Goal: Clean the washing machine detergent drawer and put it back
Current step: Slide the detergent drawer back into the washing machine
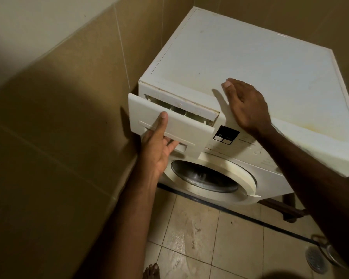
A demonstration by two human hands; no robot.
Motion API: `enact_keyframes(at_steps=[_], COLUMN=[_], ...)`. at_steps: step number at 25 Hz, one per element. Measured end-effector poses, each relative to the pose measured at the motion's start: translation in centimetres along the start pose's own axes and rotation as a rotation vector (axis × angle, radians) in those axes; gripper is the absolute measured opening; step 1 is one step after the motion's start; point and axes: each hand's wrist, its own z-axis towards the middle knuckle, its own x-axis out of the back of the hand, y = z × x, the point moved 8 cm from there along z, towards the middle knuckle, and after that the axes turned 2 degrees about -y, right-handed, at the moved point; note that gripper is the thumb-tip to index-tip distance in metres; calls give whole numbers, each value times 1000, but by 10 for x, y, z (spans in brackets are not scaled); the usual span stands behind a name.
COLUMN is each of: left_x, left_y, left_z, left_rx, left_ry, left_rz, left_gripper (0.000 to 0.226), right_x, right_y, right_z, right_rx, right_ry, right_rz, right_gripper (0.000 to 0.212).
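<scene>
The detergent drawer (pixel 170 125) stood partly out at the washing machine (pixel 250 81) front, about nine o'clock. The left hand (pixel 159 143) gripped its handle (fingers apparently hooked underneath); the right hand (pixel 246 105) lay flat, bracing the top. Next: a straight, steady slide.

Left hand (pixel 159 146): palm turned up, thumb extended upward and laid flat, the other fingers curled under into a recess and gripping; forearm bare, rising from the lower edge of view. Right hand (pixel 245 105): palm down, fingers straight and together, thumb set apart toward the left, the hand held flat; whether it makes contact beneath cannot be determined. Right forearm bare, entering from the lower right corner of view.
</scene>
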Motion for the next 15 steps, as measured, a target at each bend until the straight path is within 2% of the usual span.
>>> enact_keyframes(at_steps=[7, 15], left_x=[49, 52], left_y=[5, 3], left_z=[-66, -74], left_rx=[3, 5], left_ry=[49, 46], left_rz=[62, 33], left_gripper=[68, 66], right_x=[-1, -1], right_y=[-3, -4], right_z=[0, 0], right_rx=[16, 26], right_ry=[-20, -20], right_rz=[-10, -4], right_gripper=[55, 54])
